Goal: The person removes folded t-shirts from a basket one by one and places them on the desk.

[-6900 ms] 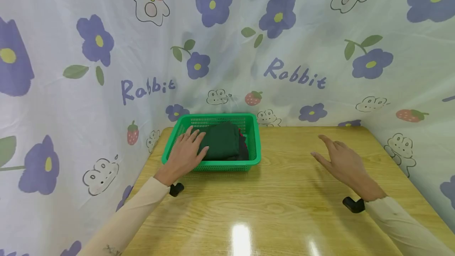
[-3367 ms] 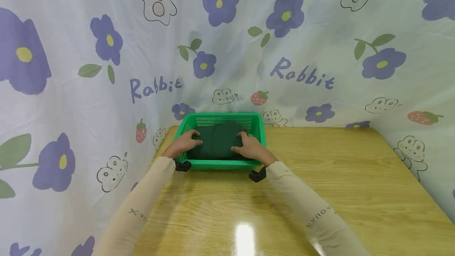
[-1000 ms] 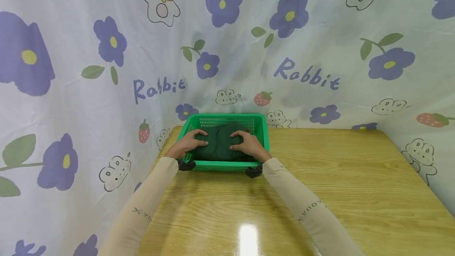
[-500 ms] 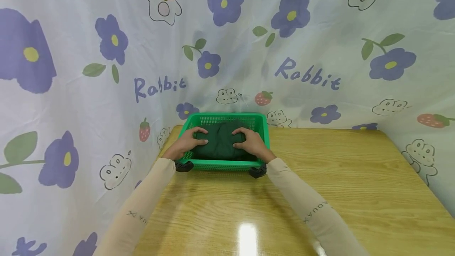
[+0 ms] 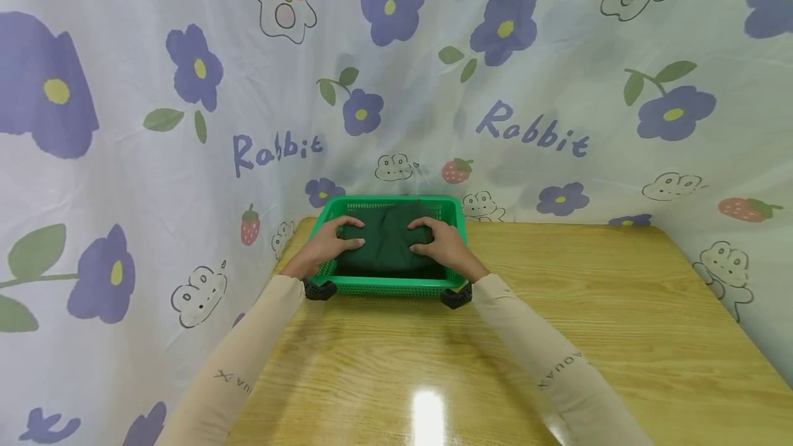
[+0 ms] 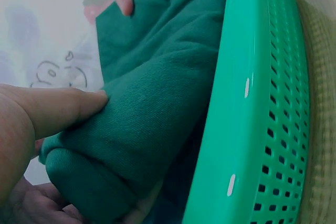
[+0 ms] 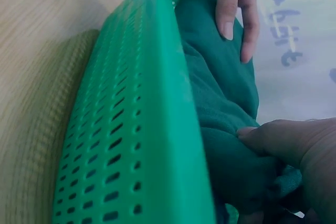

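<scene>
A folded dark green cloth [image 5: 387, 239] lies between my two hands inside a green plastic basket [image 5: 384, 283] with perforated sides. My left hand [image 5: 325, 245] grips the cloth's left end, thumb on top and fingers tucked underneath in the left wrist view. At the right end, my right hand [image 5: 447, 248] holds it the same way, the thumb [image 7: 294, 137] pressing on the fabric. The cloth [image 6: 152, 87] is creased and bunched in the middle, its near side standing close behind the basket's front rim. Dark material shows beneath it, mostly hidden.
The basket stands near the back left of a wooden table [image 5: 557, 308], close to a printed curtain [image 5: 409, 88] behind and at the left. Black wrist mounts [image 5: 455, 296] hang beside the basket's front wall. Wood surface stretches to the right and front.
My right hand has come from above the table at the right to the cloth, and my left hand from above it to its left end. Both took hold; the cloth has bunched and risen slightly.
</scene>
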`<control>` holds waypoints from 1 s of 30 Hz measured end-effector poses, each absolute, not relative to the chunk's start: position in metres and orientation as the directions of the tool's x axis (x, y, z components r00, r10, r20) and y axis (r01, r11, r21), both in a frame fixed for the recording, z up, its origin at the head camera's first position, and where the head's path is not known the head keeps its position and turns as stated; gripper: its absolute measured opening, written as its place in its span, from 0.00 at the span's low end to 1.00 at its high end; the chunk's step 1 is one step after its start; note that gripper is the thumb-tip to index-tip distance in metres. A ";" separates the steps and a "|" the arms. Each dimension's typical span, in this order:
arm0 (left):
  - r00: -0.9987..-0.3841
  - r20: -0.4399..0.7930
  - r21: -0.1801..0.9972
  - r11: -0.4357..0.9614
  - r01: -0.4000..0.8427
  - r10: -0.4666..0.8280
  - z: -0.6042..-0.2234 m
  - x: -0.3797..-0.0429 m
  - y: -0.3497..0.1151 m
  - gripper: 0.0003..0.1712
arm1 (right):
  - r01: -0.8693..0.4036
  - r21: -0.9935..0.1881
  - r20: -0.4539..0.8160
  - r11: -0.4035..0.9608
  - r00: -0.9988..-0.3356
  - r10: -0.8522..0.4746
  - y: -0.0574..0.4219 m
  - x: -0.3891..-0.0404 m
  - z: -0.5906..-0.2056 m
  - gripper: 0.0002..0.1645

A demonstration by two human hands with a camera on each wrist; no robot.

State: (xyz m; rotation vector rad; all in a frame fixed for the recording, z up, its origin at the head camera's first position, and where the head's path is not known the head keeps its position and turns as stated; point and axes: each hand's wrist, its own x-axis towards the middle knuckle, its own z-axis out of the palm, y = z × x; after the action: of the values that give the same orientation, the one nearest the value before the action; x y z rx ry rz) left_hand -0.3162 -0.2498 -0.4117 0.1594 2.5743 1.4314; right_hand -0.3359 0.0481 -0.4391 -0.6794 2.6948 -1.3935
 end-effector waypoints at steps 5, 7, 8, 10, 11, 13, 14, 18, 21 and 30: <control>-0.976 -0.081 0.849 0.527 0.038 0.202 -0.408 -0.314 -0.245 0.25 | -0.359 -0.807 0.168 0.469 -0.901 -0.401 0.056 -0.332 -0.433 0.26; -0.976 -0.072 0.846 0.531 0.050 0.206 -0.406 -0.313 -0.242 0.24 | -0.359 -0.812 0.168 0.460 -0.899 -0.404 0.059 -0.330 -0.431 0.26; -0.976 -0.068 0.844 0.533 0.054 0.207 -0.405 -0.312 -0.241 0.24 | -0.357 -0.814 0.166 0.459 -0.899 -0.405 0.061 -0.329 -0.430 0.26; -0.975 -0.062 0.843 0.533 0.063 0.213 -0.403 -0.311 -0.238 0.24 | -0.359 -0.810 0.166 0.463 -0.899 -0.406 0.064 -0.329 -0.429 0.26; -0.974 -0.058 0.843 0.533 0.070 0.219 -0.402 -0.310 -0.236 0.25 | -0.360 -0.808 0.167 0.466 -0.899 -0.406 0.066 -0.329 -0.429 0.26; -0.973 -0.055 0.842 0.535 0.074 0.222 -0.401 -0.309 -0.234 0.25 | -0.365 -0.803 0.169 0.472 -0.898 -0.407 0.069 -0.329 -0.429 0.26; -0.973 -0.055 0.842 0.533 0.075 0.224 -0.400 -0.308 -0.232 0.25 | -0.366 -0.801 0.169 0.473 -0.898 -0.407 0.071 -0.329 -0.428 0.26; -0.971 -0.048 0.844 0.529 0.085 0.232 -0.397 -0.308 -0.227 0.25 | -0.379 -0.799 0.188 0.467 -0.895 -0.405 0.079 -0.327 -0.426 0.25; -0.969 -0.040 0.848 0.521 0.096 0.244 -0.396 -0.309 -0.223 0.25 | -0.386 -0.795 0.201 0.468 -0.895 -0.399 0.084 -0.326 -0.423 0.25; -0.963 -0.005 0.853 0.504 0.136 0.270 -0.388 -0.304 -0.208 0.25 | -0.383 -0.794 0.205 0.472 -0.900 -0.386 0.100 -0.323 -0.417 0.26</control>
State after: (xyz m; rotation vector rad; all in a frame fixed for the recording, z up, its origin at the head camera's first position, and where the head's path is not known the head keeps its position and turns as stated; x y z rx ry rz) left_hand -0.3044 -0.2078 -0.3876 0.3539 2.6025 1.4574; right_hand -0.3228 0.1005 -0.4167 -0.7029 2.6925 -1.4519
